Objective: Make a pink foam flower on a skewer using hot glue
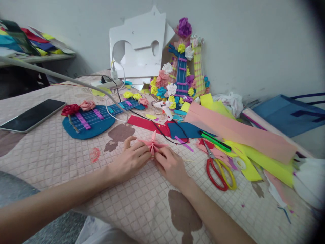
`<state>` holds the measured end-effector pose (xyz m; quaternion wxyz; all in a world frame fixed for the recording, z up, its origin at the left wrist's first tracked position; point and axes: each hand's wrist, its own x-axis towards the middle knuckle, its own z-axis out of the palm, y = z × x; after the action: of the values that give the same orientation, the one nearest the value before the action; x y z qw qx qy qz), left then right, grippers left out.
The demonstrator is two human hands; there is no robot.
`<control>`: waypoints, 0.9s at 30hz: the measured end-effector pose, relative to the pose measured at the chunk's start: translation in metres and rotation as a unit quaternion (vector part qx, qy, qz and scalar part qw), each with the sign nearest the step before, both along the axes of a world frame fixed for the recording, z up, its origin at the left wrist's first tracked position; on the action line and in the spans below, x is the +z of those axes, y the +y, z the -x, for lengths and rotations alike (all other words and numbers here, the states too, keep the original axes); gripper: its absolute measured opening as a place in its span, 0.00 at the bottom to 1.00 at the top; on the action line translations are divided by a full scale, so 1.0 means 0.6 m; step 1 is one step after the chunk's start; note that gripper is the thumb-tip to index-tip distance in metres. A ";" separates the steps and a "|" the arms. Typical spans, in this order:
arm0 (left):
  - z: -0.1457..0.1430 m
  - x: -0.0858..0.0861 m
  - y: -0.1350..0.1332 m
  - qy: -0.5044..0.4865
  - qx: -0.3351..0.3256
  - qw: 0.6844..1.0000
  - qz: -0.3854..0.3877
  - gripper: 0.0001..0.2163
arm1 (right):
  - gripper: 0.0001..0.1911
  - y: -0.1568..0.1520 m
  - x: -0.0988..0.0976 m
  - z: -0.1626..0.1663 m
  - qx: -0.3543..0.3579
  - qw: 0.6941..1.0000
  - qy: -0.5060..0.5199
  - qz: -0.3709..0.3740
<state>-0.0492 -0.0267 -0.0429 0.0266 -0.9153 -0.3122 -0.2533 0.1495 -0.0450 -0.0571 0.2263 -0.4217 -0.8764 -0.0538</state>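
A pink folded paper flower (153, 143) with pointed petals is held between my two hands, low over the checked tablecloth. My left hand (133, 156) pinches its left and near side, fingers closed and the thumb side turned down. On the other side my right hand (169, 163) grips the near right edge with bent fingers. My fingertips hide the flower's lower part. Beyond it lie a red paper strip (147, 126) and a dark blue paper piece (185, 130). A white glue gun (164, 108) rests behind them, its black cord looping near my right hand.
Red and yellow-handled scissors (218, 169) and a green cutter (215, 141) lie right. Pink crepe paper (241, 130) stretches behind. A blue paper guitar (88, 123) with flowers and a phone (33, 115) lie left. Flower-covered paper guitars (181, 74) lean on the wall. A pale cable (63, 75) crosses the upper left.
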 end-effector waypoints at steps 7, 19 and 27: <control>-0.002 0.004 -0.002 -0.008 0.001 1.000 -0.003 0.08 | 0.09 0.000 0.001 0.001 0.001 1.000 0.018 0.015; -0.003 -0.001 -0.002 -0.008 0.005 1.000 0.007 0.09 | 0.09 -0.002 0.002 0.000 -0.004 1.000 0.012 -0.002; -0.005 0.001 -0.002 -0.018 0.009 1.000 0.015 0.10 | 0.09 -0.002 -0.001 -0.001 -0.004 1.000 0.020 0.002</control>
<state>-0.0465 -0.0281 -0.0423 0.0097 -0.9079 -0.3247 -0.2651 0.1500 -0.0460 -0.0580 0.2428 -0.4267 -0.8701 -0.0444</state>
